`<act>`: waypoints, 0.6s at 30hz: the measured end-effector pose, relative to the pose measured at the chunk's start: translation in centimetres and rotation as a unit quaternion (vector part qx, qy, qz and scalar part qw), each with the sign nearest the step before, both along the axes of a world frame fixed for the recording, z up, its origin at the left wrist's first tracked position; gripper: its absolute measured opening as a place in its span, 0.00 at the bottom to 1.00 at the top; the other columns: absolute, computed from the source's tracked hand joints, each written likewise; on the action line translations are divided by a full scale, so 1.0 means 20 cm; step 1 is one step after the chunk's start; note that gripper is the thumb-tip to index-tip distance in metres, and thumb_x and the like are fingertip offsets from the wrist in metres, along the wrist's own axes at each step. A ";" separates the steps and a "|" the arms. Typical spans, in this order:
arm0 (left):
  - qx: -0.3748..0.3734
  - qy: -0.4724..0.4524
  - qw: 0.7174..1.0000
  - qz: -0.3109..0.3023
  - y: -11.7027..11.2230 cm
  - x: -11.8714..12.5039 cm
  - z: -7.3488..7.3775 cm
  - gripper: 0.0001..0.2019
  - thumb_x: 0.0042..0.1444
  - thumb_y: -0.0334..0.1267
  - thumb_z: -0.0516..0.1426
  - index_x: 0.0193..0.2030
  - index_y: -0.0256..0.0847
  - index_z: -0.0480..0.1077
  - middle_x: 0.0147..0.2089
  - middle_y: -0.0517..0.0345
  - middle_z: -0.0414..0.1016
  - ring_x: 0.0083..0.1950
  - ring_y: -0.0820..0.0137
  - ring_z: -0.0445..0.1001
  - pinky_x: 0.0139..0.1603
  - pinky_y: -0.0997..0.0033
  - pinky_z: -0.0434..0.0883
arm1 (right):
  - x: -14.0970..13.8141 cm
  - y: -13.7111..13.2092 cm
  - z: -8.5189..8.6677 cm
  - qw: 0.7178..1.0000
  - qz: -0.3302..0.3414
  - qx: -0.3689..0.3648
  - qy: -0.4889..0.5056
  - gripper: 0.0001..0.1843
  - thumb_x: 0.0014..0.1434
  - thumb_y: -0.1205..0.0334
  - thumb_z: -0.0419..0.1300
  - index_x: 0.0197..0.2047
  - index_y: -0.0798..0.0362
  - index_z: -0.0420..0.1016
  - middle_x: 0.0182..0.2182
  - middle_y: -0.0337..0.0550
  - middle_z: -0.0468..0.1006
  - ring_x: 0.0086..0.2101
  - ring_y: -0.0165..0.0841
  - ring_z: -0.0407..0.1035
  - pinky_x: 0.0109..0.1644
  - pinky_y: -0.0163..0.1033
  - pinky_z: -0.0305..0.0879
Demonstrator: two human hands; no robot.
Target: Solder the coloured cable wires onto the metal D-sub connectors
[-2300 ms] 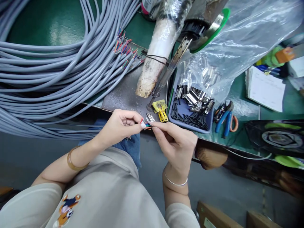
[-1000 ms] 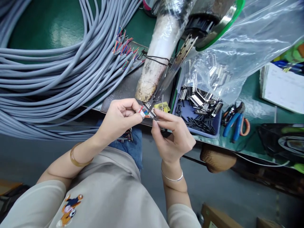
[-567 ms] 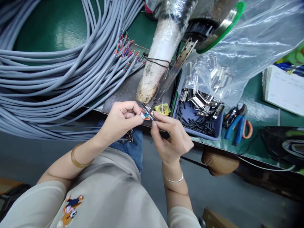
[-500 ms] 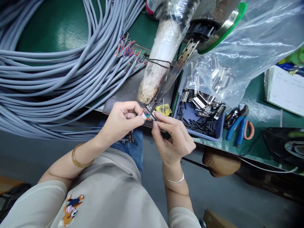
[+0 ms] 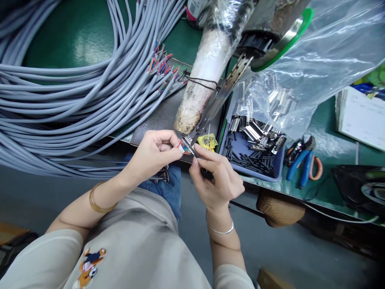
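Note:
My left hand (image 5: pixel 153 154) is closed in a pinch on the stripped end of a grey cable, its thin coloured wires (image 5: pixel 184 148) fanning out past my fingertips. My right hand (image 5: pixel 217 176) is also closed, thumb and forefinger pinching the wire tips against a small metal connector (image 5: pixel 189 143) that sits in a clamp at the bench edge. Both hands meet just in front of the dark metal plate (image 5: pixel 159 116). What else my right fingers hold, if anything, is hidden.
A big coil of grey cables (image 5: pixel 69 88) with stripped coloured ends fills the left of the green bench. A blue tray (image 5: pixel 252 154) holds connectors and black sleeves under a clear plastic bag (image 5: pixel 303 60). Blue-handled pliers (image 5: pixel 300 160) lie to the right. A yellow clip (image 5: pixel 207 140) lies beside the connector.
My hands have risen from below the bench edge to the clamped connector. My right hand turned palm-up and now pinches at the wire tips. The view drifted slightly.

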State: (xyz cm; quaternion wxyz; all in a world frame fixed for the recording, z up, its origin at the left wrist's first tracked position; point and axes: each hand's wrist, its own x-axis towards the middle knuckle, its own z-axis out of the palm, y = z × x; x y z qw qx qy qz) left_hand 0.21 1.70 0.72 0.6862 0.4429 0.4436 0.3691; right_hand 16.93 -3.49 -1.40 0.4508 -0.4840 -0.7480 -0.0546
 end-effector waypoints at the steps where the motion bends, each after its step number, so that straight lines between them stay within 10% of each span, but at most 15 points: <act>1: 0.004 0.001 1.000 0.002 0.00 0.00 0.00 0.10 0.48 0.32 0.63 0.23 0.39 0.65 0.18 0.69 0.57 0.17 0.84 0.49 0.16 0.78 0.45 | 0.00 0.00 0.00 1.000 -0.002 -0.004 0.010 0.11 0.58 0.75 0.68 0.37 0.50 0.74 0.44 0.46 0.87 0.39 0.33 0.84 0.43 0.35 0.81; 18: 0.000 -0.004 1.000 -0.008 0.00 0.00 0.03 0.09 0.48 0.32 0.63 0.23 0.38 0.66 0.19 0.68 0.58 0.18 0.84 0.49 0.17 0.79 0.46 | -0.01 -0.01 0.01 1.000 -0.017 0.013 -0.003 0.12 0.57 0.73 0.69 0.36 0.49 0.72 0.43 0.44 0.88 0.36 0.32 0.83 0.39 0.34 0.80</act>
